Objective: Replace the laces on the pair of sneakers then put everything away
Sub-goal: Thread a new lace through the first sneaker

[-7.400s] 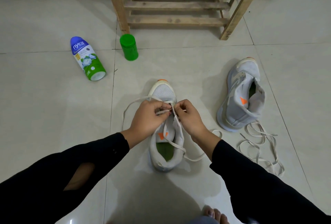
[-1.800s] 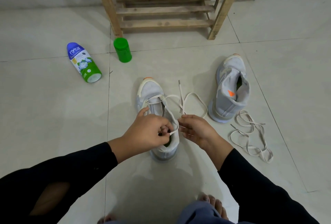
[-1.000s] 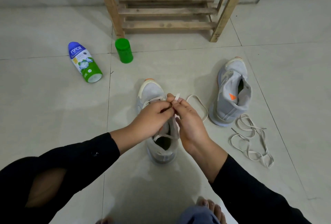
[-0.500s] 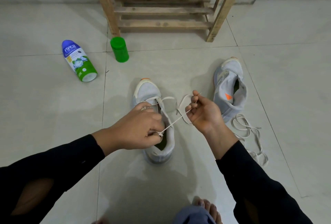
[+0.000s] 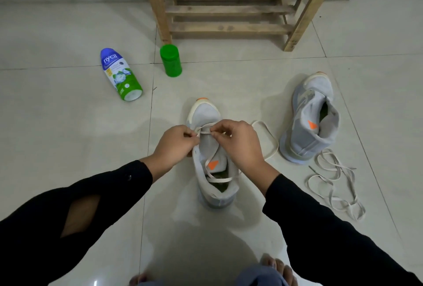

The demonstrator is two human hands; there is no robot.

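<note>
The left hand (image 5: 176, 144) and right hand (image 5: 240, 144) each pinched the flat white lace (image 5: 204, 132) over the front eyelets of the grey sneaker (image 5: 206, 114) standing mid-floor; limp, light and slippery, it looked best gripped close to the eyelet.

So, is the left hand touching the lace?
Touching. The head view shows the left hand pinching the lace between its fingertips over the sneaker, with no gap.

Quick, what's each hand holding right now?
Left hand: pinching the lace over the sneaker.
Right hand: pinching the same lace.
</note>
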